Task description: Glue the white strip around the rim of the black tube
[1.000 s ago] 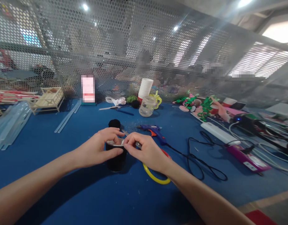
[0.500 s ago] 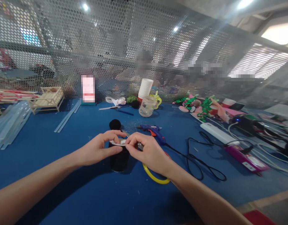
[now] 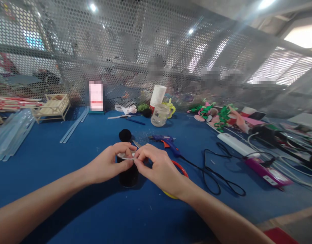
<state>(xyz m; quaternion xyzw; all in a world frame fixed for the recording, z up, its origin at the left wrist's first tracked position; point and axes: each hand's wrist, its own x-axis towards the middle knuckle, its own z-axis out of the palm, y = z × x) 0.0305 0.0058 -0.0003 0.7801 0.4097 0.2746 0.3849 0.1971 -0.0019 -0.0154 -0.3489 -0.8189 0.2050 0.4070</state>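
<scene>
Head camera view: both hands meet over a small black cup [image 3: 129, 175] standing upright on the blue surface [image 3: 69, 206], near the middle of the scene. The left hand [image 3: 107, 166] is curled round the cup's upper part, thumb across its side and fingers bent over the top. The right hand [image 3: 159, 167] is closed to a pinch, its fingertips on a white piece [image 3: 125, 156] lying at the cup's rim. What that piece is made of cannot be told.

Scissors [image 3: 180, 168] with red and yellow handles lie under the right wrist, their blade pointing far-left past the cup. A black pom-pom [image 3: 125, 135] sits just beyond the cup. A blue glue gun [image 3: 166, 141] rests to the far right of the hands, its black cord [image 3: 218, 178] looping off to the right.

All the pressure falls at the top of a light, narrow cup, so a push off-centre could likely tip it or skid it across the surface. The white piece, held only by fingertips, might slip or settle crooked on the rim. The right wrist could catch the scissor handles beneath it and jolt the grip. A sweep of that arm to the far right could meet the glue gun's nozzle or drag its cord.
</scene>
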